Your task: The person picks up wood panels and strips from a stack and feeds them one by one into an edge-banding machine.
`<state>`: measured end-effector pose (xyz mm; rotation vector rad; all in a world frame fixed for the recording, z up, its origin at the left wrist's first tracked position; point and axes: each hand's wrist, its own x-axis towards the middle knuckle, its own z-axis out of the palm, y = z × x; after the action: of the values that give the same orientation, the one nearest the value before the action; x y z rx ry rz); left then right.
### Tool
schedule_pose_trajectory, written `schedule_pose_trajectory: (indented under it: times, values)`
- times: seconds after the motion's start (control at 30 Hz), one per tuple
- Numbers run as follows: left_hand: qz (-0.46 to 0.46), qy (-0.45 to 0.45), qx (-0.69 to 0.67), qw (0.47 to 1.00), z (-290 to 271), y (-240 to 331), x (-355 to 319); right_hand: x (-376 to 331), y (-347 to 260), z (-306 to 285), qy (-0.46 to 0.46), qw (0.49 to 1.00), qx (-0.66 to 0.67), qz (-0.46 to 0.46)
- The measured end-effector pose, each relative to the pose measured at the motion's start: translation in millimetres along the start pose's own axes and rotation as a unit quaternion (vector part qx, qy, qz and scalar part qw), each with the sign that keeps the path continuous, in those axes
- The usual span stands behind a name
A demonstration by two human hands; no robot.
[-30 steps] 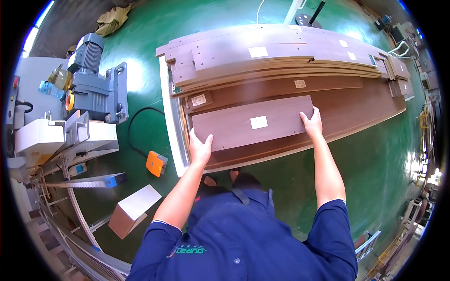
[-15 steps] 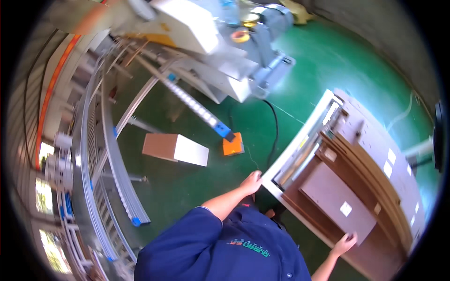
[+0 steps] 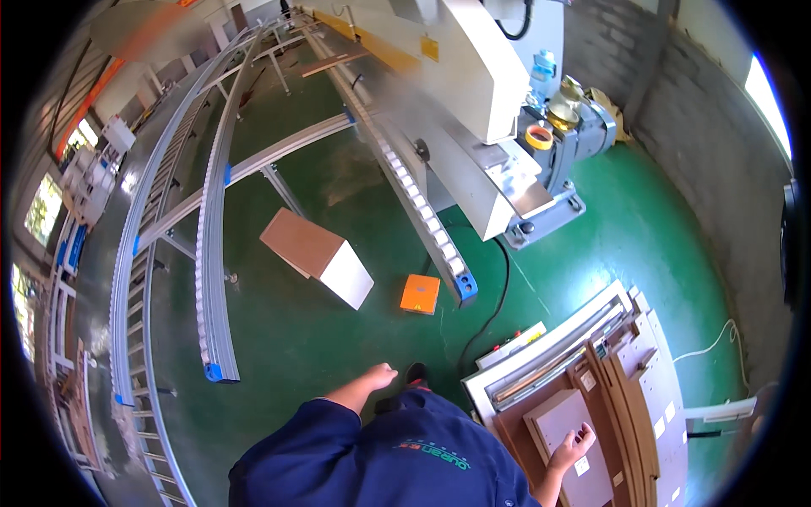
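My left hand [image 3: 380, 376] hangs over the green floor in front of my body, its fingers curled into a loose fist with nothing visible in them. At the lower right my right hand [image 3: 575, 448] is raised over a stack of brown boards, fingers bent but apart and nothing in them. Beneath it lies a pinkish-brown panel [image 3: 556, 417] with a white label. The panel rests in a white-framed cart or rack [image 3: 481, 390] beside long brown boards [image 3: 621, 414]. Whether the right hand touches the panel, I cannot tell.
Ahead stands a large white machine [image 3: 486, 72] with a grey motor [image 3: 591, 127]. Roller conveyor rails [image 3: 422, 211] run away at the centre and left [image 3: 217, 287]. A cardboard box [image 3: 317, 253], an orange foot-pedal-like box [image 3: 420, 294] and a black cable [image 3: 498, 308] lie on the floor.
My view has swung, so the cart sits lower right. My left hand has come away from the cart's corner, and my right hand has left the panel's near edge.
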<state>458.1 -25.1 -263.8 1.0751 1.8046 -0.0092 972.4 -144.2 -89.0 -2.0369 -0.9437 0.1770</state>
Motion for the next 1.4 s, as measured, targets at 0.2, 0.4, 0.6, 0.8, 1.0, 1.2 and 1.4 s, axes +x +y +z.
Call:
schedule_pose_trajectory:
  times: [0.2,0.4,0.6,0.8,1.0,1.2,1.4]
  values:
    - [0.149,0.029,-0.007,0.988,0,64,31,12,1,15,0.003,1.000,0.002,-0.016]
    - [0.126,0.035,-0.074,0.989,-21,61,47,-10,13,36,-0.015,0.999,-0.028,0.006]
    - [0.046,0.006,-0.069,0.997,-39,36,57,-35,-1,19,0.041,0.957,-0.285,0.013]
    - [0.038,0.020,-0.042,0.998,-38,32,59,-42,30,13,-0.004,0.964,-0.264,0.028]
    - [0.060,0.018,-0.059,0.996,-35,45,52,-36,25,6,-0.033,0.970,-0.240,0.018]
    - [0.058,0.006,-0.075,0.996,-50,59,55,-41,1,-4,-0.034,0.951,-0.303,-0.040]
    - [0.053,0.067,-0.086,0.993,-88,26,88,-45,6,2,-0.017,0.946,-0.315,-0.069]
